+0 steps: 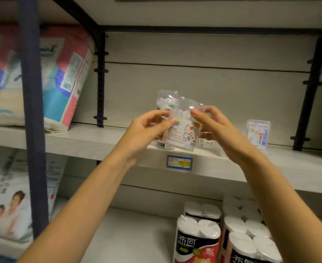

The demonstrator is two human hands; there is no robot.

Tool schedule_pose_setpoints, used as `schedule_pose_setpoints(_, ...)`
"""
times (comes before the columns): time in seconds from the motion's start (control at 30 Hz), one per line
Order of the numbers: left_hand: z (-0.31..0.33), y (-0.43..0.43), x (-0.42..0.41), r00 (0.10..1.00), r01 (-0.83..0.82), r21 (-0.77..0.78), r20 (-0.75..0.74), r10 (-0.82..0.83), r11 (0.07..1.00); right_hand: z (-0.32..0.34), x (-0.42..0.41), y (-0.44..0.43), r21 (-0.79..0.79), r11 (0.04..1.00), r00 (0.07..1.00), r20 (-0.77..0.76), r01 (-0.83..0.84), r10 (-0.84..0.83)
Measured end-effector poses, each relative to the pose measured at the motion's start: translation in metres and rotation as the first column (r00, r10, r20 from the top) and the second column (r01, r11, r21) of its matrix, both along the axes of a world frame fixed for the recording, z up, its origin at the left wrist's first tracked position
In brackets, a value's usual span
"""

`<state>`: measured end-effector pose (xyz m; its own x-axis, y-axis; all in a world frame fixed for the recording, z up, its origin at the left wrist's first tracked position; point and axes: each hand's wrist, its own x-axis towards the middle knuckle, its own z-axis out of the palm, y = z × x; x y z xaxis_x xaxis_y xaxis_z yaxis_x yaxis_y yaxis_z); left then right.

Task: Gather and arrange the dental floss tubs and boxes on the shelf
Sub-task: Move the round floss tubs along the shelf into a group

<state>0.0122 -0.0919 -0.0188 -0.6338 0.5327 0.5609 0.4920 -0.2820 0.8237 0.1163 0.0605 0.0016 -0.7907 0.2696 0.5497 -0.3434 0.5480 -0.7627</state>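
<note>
Clear floss tub (183, 133) w/ cartoon-cat label is held up in the air, just over the front edge of the middle shelf (270, 168), not set down. Long axis roughly upright, top leaning a bit to the right. Left hand (146, 130) pinches its left side at mid-height, thumb in front, fingers curled round behind. Right hand (219, 128) pinches the top right corner w/ its fingertips. So both hands are on it, one each side, the tub between them.

Directly behind & slightly left stands a second clear tub (165, 99) on the shelf, near the held one; can't tell if they touch. Something w/ a barcode sits low behind the right hand, mostly hidden.

Flat floss box (258, 132) stands upright well apart to the right, nearer the right hand. My read: gathering it means a rightward reach, right hand best placed.

Price tag (179, 162) on the shelf lip just below the tub. Toilet-roll packs (198, 240) on the shelf under; nappy packs (65, 76) far left.
</note>
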Motion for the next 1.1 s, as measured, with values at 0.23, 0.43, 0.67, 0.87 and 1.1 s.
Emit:
schedule_pose_setpoints(0.23, 0.013, -0.073, -0.057, 0.999, -0.020, -0.070, -0.036, 0.017, 0.997, 0.006, -0.063, -0.062, 0.055, 0.998, 0.999, -0.036, -0.014, 0.016)
schedule_pose_setpoints(0.43, 0.029, -0.131, -0.151, 0.990, -0.101, -0.221, -0.122, 0.076, 0.970, 0.013, -0.160, -0.122, 0.138, 0.988, 0.997, -0.051, 0.065, -0.058)
schedule_pose_setpoints(0.67, 0.027, -0.137, -0.218, 0.985, -0.119, -0.418, -0.164, 0.054, 0.901, -0.001, -0.238, -0.138, 0.107, 0.983, 0.984, 0.083, 0.149, -0.159)
schedule_pose_setpoints(0.87, 0.012, -0.125, -0.241, 0.956, -0.194, -0.589, -0.294, 0.015, 0.784, -0.018, -0.251, -0.135, 0.063, 0.988, 0.964, 0.221, 0.139, -0.150)
schedule_pose_setpoints(1.1, 0.015, -0.129, -0.250, 0.782, -0.329, -0.407, -0.623, 0.004, 0.852, -0.017, -0.243, -0.126, 0.138, 0.958, 0.959, 0.102, 0.250, -0.264)
